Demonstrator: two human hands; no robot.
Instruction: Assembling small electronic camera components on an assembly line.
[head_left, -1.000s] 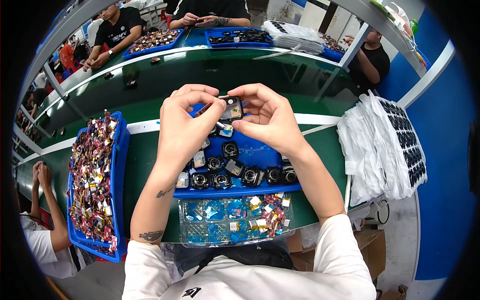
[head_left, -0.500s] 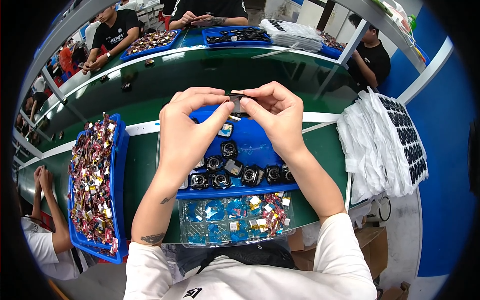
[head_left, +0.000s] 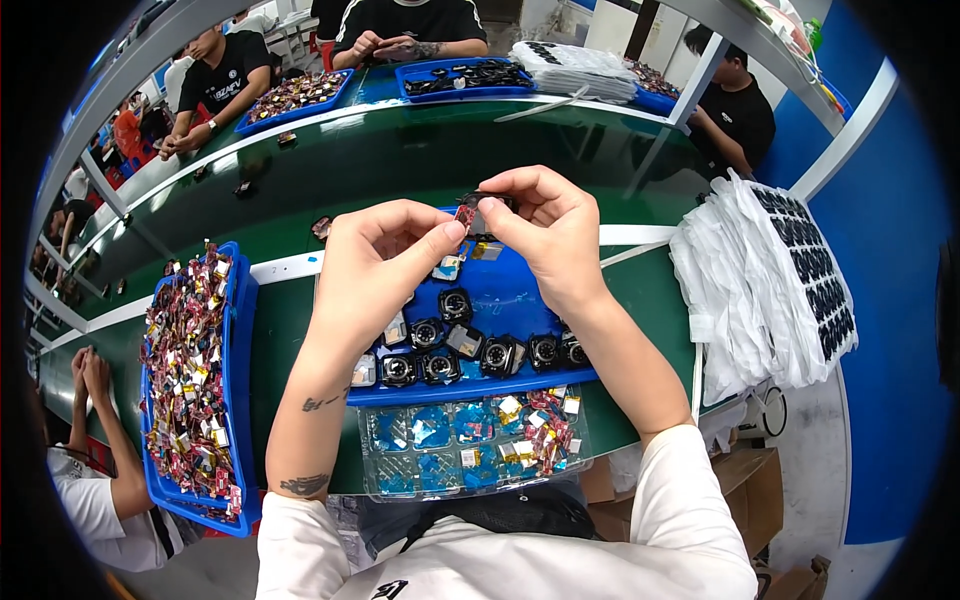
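Note:
My left hand [head_left: 375,265] is closed in a pinch on a small red circuit board [head_left: 465,214], above the far end of a blue tray [head_left: 510,290]. Against it, my right hand [head_left: 552,225] grips a black watch case [head_left: 478,198], mostly hidden by the thumb and fingers. Below my hands, several black watch cases [head_left: 455,305] with round backs lie in the blue tray. A watch piece with a pale screen and blue film [head_left: 447,268] is near my left thumb.
A clear compartment tray [head_left: 588,440] holds blue film bits, red boards and small batteries. At left stands a blue bin [head_left: 237,350] heaped with red boards. White stacked sheets [head_left: 735,290] of black parts lie right. Beyond is a green conveyor [head_left: 400,140]; co-workers sit around it.
My left fingers have come lower, and the red circuit board now shows in their pinch. The right hand has turned slightly, still gripping the black case. A reddish part now shows beside my left hand.

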